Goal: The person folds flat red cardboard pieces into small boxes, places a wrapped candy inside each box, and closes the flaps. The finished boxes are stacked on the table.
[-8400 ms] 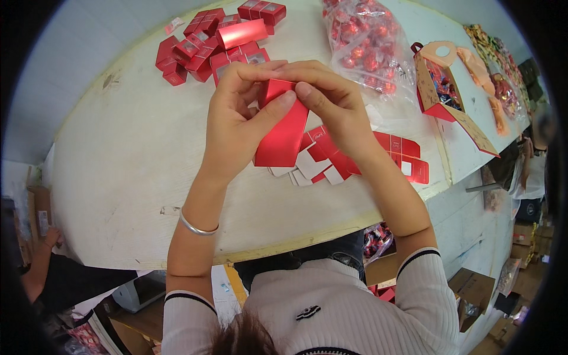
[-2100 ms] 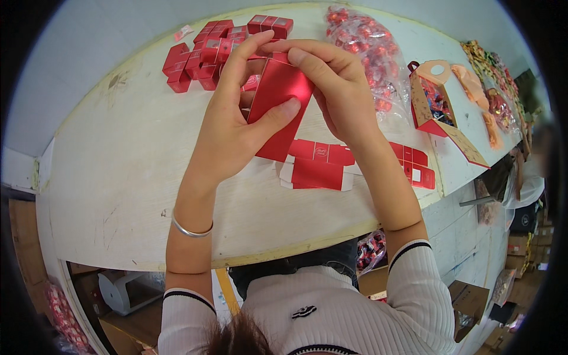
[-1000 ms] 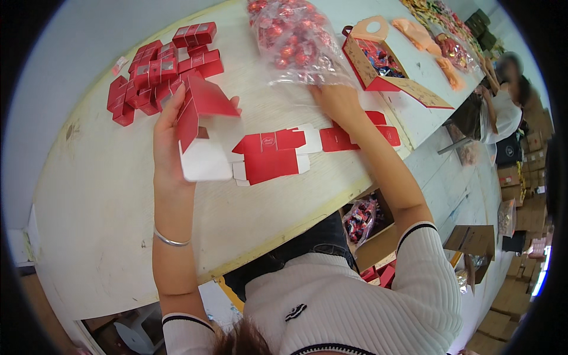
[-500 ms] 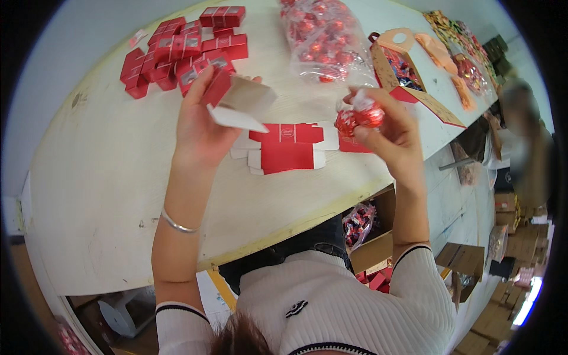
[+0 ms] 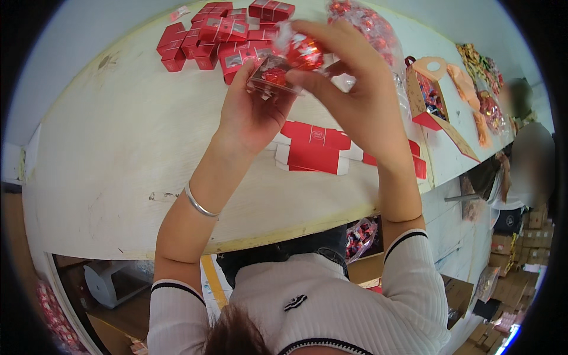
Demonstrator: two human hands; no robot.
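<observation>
My left hand [image 5: 254, 121] is closed around a small red box [image 5: 258, 78] with a clear window, held up above the table. One red-wrapped chocolate ball [image 5: 274, 76] shows inside it. Close over the box, my right hand [image 5: 361, 89] pinches another chocolate ball [image 5: 305, 52] in shiny red foil with clear twisted ends. Below my hands a flat, unfolded red carton [image 5: 316, 148] lies on the table [image 5: 130, 154]. More flat red card [image 5: 418, 160] is partly hidden by my right forearm.
Finished-looking red boxes [image 5: 225, 32] are heaped at the far side. Behind my right hand lies a clear bag of red balls [image 5: 378, 32]. To the right stands an open patterned box [image 5: 421, 92] with wrapped sweets. A person [image 5: 532, 165] is beyond the table's right edge.
My right hand has moved left and up to the box, where one chocolate ball now shows inside and one stays in my fingers. My left hand has tilted the box. The view has shifted.
</observation>
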